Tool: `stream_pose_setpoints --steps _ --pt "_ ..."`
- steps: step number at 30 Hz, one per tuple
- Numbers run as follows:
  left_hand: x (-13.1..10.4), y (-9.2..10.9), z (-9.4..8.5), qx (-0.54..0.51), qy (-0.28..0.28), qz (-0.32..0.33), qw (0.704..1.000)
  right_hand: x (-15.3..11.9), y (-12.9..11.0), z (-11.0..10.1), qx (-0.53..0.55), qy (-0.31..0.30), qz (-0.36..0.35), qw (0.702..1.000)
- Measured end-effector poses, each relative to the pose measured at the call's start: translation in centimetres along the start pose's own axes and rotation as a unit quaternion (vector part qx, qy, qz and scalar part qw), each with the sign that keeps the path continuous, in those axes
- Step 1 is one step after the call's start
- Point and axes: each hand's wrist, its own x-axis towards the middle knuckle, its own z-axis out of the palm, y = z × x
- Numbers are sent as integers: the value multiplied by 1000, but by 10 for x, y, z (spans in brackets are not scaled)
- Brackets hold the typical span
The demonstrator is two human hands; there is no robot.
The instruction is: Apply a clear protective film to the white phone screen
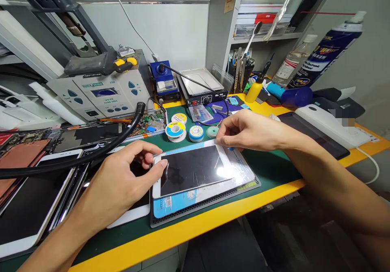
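A white-framed phone (193, 168) with a dark, glossy screen lies face up in front of me, slightly aslant. Under it is a blue and white printed card (175, 208) with a barcode, itself on a grey perforated pad (195, 208). My left hand (129, 172) grips the phone's left end, thumb on the front face and index finger at the far corner; the other fingers curl in. At the far right corner, my right hand (243, 130) pinches the phone's edge between thumb and forefinger. What lies behind those fingertips is hidden.
Solder spools (176, 130) and small round tins (196, 134) stand just beyond the phone. A black hose (122, 142) arcs across the left from a rework station (106, 95). More phones (42, 191) lie at left. A spray can (329, 55) leans at back right.
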Motion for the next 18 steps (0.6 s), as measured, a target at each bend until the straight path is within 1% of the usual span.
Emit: stream_pose_setpoints --steps 3,7,10,13,15,18 --pt "1 -2 -1 -10 0 4 1000 2 3 0 11 0 -8 1000" --pt "3 -5 -2 -20 -7 9 1000 5 7 0 63 -8 -15 998" --pt "3 -6 -3 -23 -10 11 1000 9 9 -1 97 19 -10 995" --pt "2 -7 -7 -18 -12 36 999 11 11 -1 116 48 -11 992" --pt "0 -7 -10 -5 -31 61 998 13 12 -2 119 50 -17 991" --pt "-3 -4 -13 12 -74 87 993 13 14 -1 115 38 -43 992"
